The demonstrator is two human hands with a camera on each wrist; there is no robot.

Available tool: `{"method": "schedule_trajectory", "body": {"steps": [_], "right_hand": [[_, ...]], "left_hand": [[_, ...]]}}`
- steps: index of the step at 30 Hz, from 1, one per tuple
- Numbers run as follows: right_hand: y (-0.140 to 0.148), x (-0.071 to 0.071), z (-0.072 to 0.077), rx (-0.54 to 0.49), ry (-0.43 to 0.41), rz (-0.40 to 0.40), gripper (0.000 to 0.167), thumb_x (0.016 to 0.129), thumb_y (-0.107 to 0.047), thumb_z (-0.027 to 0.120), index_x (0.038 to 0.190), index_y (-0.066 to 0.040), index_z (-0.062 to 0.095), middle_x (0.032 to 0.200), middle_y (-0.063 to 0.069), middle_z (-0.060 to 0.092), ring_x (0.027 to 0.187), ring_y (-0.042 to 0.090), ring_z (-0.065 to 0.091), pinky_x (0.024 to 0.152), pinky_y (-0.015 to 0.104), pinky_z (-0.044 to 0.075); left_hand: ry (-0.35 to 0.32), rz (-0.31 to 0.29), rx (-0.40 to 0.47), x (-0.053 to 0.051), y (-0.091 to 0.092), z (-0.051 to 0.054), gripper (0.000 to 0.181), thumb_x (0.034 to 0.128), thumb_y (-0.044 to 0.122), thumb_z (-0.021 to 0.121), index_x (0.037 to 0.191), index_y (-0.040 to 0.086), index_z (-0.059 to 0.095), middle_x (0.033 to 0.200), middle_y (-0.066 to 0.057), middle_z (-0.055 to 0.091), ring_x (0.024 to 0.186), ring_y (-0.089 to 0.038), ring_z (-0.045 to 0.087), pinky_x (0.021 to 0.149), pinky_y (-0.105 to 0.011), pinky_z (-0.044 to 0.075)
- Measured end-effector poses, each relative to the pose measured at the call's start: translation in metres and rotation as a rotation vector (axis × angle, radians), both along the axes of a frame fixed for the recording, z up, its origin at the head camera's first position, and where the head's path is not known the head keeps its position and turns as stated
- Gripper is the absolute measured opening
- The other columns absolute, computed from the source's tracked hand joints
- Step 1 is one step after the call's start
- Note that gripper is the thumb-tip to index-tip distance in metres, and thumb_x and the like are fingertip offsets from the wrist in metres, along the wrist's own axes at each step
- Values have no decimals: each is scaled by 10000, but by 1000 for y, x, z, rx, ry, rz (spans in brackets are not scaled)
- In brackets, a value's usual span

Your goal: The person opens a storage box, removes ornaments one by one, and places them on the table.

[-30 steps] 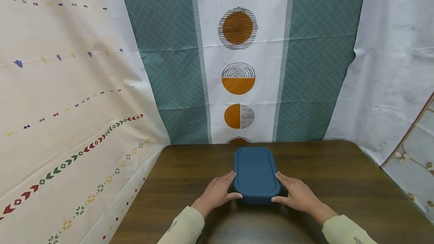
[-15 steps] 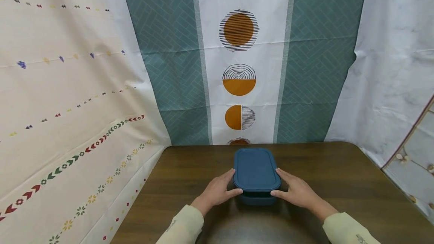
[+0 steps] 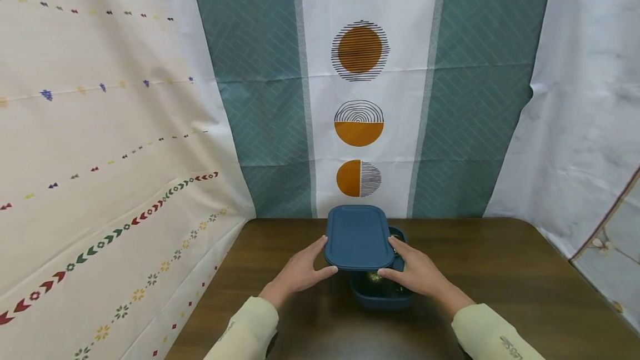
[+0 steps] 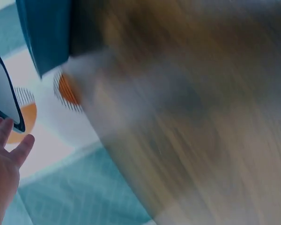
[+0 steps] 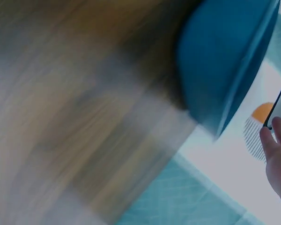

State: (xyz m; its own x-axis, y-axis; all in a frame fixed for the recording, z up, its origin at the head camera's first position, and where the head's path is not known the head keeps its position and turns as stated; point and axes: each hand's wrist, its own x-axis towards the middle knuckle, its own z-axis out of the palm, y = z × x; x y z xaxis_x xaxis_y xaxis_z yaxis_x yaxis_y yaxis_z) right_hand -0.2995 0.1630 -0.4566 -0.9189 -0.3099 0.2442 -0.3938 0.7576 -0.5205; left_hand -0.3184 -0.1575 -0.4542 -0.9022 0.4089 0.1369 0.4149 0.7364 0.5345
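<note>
A dark blue rectangular lid [image 3: 359, 238] is held up between both hands, above and left of a matching blue food container [image 3: 382, 303]. My left hand [image 3: 299, 274] grips the lid's left edge, thumb near its front corner. On the opposite edge my right hand [image 3: 417, 271] holds it the same way. The container stands uncovered on the table; something small and gold-coloured [image 3: 374, 278] shows inside, its kind unclear. In the left wrist view the lid's underside [image 4: 2, 93] looks pale with a dark rim. The right wrist view shows the container's outer wall [image 5: 220, 61].
The brown wooden table [image 3: 290, 243] ends at a hanging green and white patterned cloth [image 3: 265, 126]. A cream cloth [image 3: 125, 154] with small motifs hangs on the left, and a white marbled cloth [image 3: 585, 115] on the right.
The lid was seated on the container a second ago, then tipped up at the front. Both hands have since raised it off and shifted it left, exposing the container's inside.
</note>
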Motion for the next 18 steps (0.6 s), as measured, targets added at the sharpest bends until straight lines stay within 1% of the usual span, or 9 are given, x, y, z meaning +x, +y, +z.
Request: {"method": "schedule_trajectory", "body": {"steps": [4,8,13,18], "right_hand": [[-29,-5,4,-51,-27,20,987,839,-651,664,1549,-58,321,1578,142,329,1399,391,373,1073,616,328],[-58,-8,6,-130,-71,32,986,831,-613,702,1554,-68,312,1594,121,300,1415,378,349,1091,614,301],[-93,-11,6,-235,-137,49,973,832,-552,738,1560,-75,302,1605,112,277,1432,374,320,1098,609,293],[-125,-9,1,-284,-183,58,965,835,-508,755,1560,-65,297,1608,125,265,1440,396,290,1099,618,281]], "left_hand": [[-3,22,20,-1,-29,3,897,886,641,607,1586,198,263,1616,-3,263,1456,-283,302,1109,-567,311],[-18,53,53,0,-55,3,890,901,606,616,1588,176,249,1615,-38,268,1452,-312,300,1113,-580,293],[-23,102,79,7,-84,5,868,911,552,641,1586,167,254,1610,-63,277,1448,-331,302,1112,-586,288],[-19,124,78,16,-113,6,860,912,526,657,1585,169,258,1607,-75,281,1440,-348,311,1101,-593,298]]}}
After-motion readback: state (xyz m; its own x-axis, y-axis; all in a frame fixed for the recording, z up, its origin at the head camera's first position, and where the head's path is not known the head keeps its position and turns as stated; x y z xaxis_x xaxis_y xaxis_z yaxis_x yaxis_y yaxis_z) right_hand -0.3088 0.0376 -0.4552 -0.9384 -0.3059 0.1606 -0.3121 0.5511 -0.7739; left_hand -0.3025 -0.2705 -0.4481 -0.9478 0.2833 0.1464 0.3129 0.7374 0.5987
